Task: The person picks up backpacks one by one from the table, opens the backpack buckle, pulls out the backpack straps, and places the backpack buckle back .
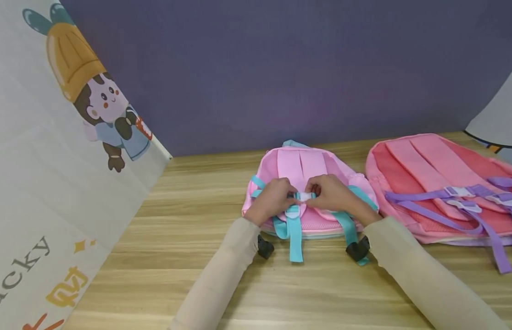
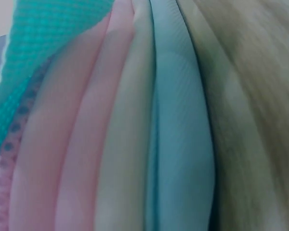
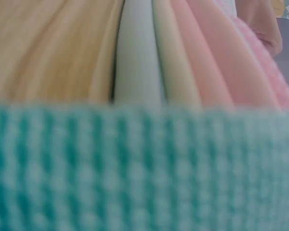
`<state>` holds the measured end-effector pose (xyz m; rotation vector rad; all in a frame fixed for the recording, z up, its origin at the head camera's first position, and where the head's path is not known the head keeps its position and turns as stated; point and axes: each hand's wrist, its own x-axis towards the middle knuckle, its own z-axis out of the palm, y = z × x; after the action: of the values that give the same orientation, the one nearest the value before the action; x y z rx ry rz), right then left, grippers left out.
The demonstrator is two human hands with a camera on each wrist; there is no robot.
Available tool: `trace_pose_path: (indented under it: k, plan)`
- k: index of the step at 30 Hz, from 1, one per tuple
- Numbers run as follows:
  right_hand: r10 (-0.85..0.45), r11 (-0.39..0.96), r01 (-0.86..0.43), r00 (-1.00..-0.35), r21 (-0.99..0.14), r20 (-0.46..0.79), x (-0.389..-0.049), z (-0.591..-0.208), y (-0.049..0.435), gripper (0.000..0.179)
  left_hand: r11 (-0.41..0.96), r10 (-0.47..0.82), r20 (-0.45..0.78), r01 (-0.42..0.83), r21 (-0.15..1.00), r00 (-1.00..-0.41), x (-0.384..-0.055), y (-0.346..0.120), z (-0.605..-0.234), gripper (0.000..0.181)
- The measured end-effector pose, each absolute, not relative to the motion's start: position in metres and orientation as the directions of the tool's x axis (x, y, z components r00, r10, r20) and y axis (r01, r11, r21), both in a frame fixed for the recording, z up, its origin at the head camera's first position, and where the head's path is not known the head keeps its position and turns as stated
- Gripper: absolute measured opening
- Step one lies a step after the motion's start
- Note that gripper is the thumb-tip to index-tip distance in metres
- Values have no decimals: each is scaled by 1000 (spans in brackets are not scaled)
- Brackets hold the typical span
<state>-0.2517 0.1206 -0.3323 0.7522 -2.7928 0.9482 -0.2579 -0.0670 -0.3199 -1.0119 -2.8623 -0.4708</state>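
A small pink backpack (image 1: 289,169) lies on the wooden table with its shoulder straps facing up. Across its middle runs a short teal strap with a white buckle (image 1: 305,196). My left hand (image 1: 274,198) pinches the buckle's left end, where the teal webbing meets it. From the other side, my right hand (image 1: 334,196) pinches the right end between thumb and curled fingers. Teal webbing (image 1: 295,238) hangs over the backpack's lower edge below the left hand. In the right wrist view, a teal strap (image 3: 144,168) fills the lower half; both wrist views miss the buckle.
To the right, close beside the small backpack, lies a larger pink-and-red backpack (image 1: 404,178) with purple straps (image 1: 429,196) and white buckles. A dark panel (image 1: 281,73) stands behind the table (image 1: 190,220). A white sheet with cartoon prints (image 1: 53,160) borders the left side.
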Motion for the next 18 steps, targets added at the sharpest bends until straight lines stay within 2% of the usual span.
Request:
trace_pose_path:
  k: [7,18]
  plan:
    - [-405,666,-496,-868,-558,288,-254,-337,121,13,724,617,173,640,258,-768,-259,-68,-320,18]
    - [-408,650,-510,-859,-563,308,-255,-336,122,12,667,634,234,674,316,-737,-264,-72,-325,16]
